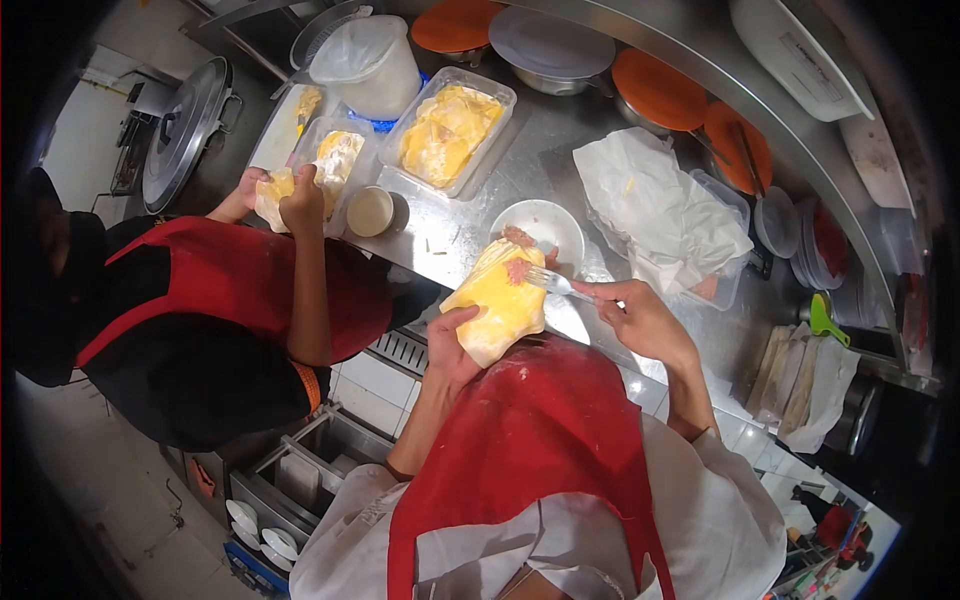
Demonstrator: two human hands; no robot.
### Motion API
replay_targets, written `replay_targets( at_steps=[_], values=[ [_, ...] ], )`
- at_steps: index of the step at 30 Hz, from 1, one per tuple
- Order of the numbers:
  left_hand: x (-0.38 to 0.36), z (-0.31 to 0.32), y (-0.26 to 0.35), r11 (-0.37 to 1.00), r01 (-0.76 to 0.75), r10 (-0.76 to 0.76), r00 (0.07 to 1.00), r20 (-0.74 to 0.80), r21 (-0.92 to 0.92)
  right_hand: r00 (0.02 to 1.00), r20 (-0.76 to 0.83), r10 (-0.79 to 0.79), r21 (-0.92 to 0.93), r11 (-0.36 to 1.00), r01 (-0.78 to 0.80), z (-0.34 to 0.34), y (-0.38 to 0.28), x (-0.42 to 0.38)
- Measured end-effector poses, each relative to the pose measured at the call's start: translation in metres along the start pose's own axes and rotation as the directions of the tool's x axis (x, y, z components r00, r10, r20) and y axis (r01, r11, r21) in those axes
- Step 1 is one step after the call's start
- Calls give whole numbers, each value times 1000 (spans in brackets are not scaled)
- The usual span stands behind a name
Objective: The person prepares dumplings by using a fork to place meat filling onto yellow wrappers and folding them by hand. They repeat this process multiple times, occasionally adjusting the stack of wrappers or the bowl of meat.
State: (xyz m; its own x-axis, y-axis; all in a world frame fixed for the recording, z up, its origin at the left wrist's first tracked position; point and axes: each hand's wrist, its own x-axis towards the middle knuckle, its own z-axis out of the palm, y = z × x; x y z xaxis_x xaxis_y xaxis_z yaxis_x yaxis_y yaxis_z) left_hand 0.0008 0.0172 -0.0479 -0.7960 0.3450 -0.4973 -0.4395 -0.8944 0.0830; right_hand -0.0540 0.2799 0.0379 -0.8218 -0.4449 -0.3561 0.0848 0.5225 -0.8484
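In my left hand point(452, 345) lies a floury stack of thin yellow dough wrappers point(492, 308), gripped at its lower left edge. My right hand point(632, 318) is closed around the handle of a metal fork point(552, 283). The fork's tines touch a dab of pink minced meat point(517, 270) on the top wrapper. Just behind the wrappers stands a white bowl point(548, 215), with more mince at its near rim.
At left, a co-worker in a red apron point(225, 285) holds similar wrappers point(272, 195). Clear tubs of yellow wrappers point(450, 135) and a small cup point(370, 211) stand on the steel counter point(440, 235). Crumpled white paper point(650, 200) covers a container at right. Orange-lidded pots point(658, 88) line the back.
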Motion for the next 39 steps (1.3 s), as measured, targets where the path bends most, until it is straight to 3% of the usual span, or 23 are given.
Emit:
replay_targets(
  at_steps=[2, 4, 6, 15, 22, 29, 35, 39],
  values=[
    [2, 0, -1, 999, 17, -15, 1000, 23, -51, 976, -132, -172, -71, 984, 164, -2, 12, -7],
    [3, 1, 0, 996, 31, -27, 999, 44, -86, 950, -192, -247, -136, 965, 224, -5, 6, -10],
    [2, 9, -1, 997, 33, -28, 997, 74, -66, 956, -193, -221, -181, 966, 187, -11, -9, -14],
    [7, 25, -1, 996, 62, -70, 987, 147, 57, 805, -295, -514, -245, 855, 456, 17, 33, 0],
    [7, 32, -5, 989, 56, -74, 988, 136, 137, 817, -314, -483, -170, 876, 452, 17, 45, -2],
    [7, 38, -5, 991, 56, -70, 991, 115, 123, 829, -302, -471, -208, 881, 425, 1, 44, -11],
    [4, 39, -6, 953, -91, 61, 992, 110, 288, 791, -339, -509, -227, 860, 457, -4, 22, -16],
    [-2, 46, -6, 953, -119, 87, 988, 126, 279, 781, -331, -530, -234, 848, 476, 2, 23, -2]
  ],
)
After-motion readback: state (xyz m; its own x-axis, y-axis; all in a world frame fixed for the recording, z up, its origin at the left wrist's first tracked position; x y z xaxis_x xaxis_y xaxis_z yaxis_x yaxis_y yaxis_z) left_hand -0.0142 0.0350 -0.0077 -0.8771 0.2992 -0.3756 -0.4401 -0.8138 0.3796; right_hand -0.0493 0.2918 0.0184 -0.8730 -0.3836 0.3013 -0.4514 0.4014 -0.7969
